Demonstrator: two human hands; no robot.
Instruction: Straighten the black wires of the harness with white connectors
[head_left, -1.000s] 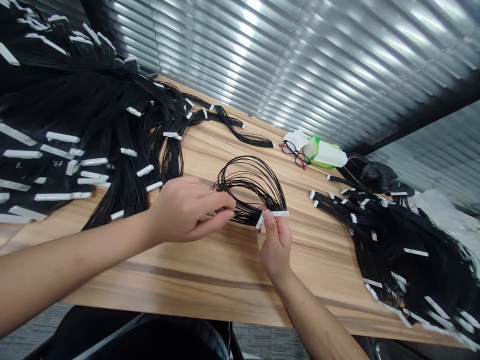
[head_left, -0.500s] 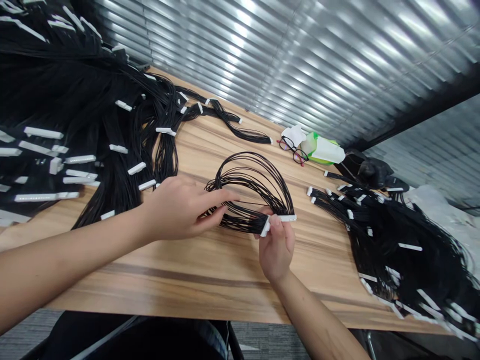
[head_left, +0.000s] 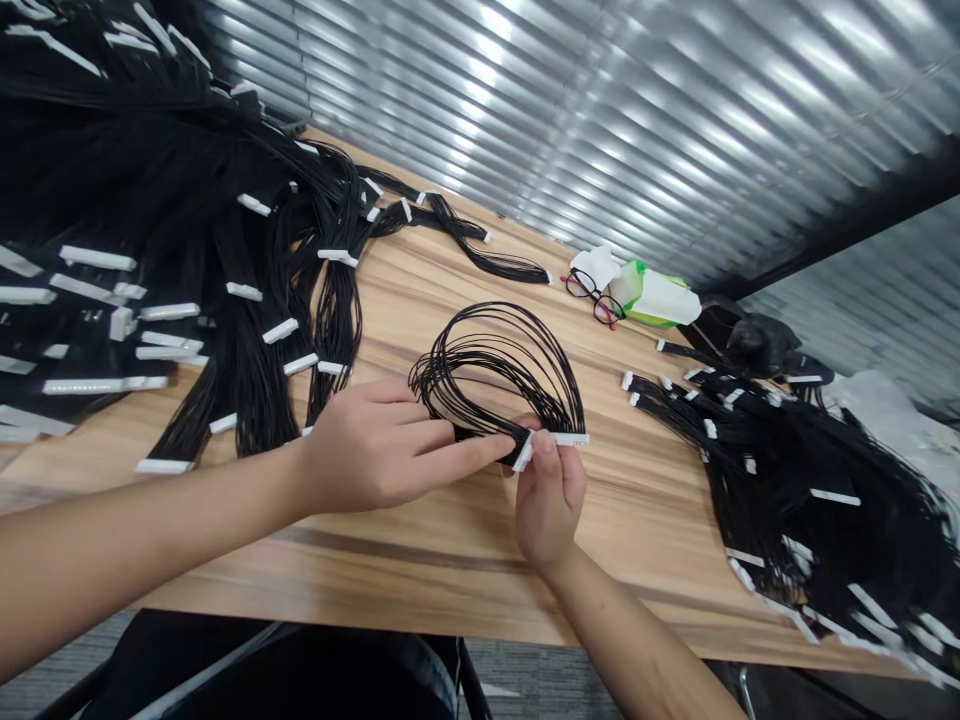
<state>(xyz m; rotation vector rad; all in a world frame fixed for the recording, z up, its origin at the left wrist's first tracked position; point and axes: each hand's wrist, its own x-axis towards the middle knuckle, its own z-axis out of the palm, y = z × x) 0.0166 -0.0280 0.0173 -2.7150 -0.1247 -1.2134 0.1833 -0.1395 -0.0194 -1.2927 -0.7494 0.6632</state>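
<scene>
We find the right hand (head_left: 550, 505) grasping a black wire harness (head_left: 499, 345), its thumb (head_left: 545, 450) pressed on the white connector (head_left: 523, 452), with the wire loops arching beyond the fingers. The left hand's (head_left: 382, 450) extended fingers (head_left: 480, 458) lie along the wires; we cannot confirm a grip. Compared with the earlier frame, those fingertips sit nearer the connector.

A bundle of thin black wires (head_left: 559, 400) arches in a tall loop, ending in two angled white plastic connectors (head_left: 570, 439).

Wire harnesses (head_left: 810, 510) left and right
</scene>
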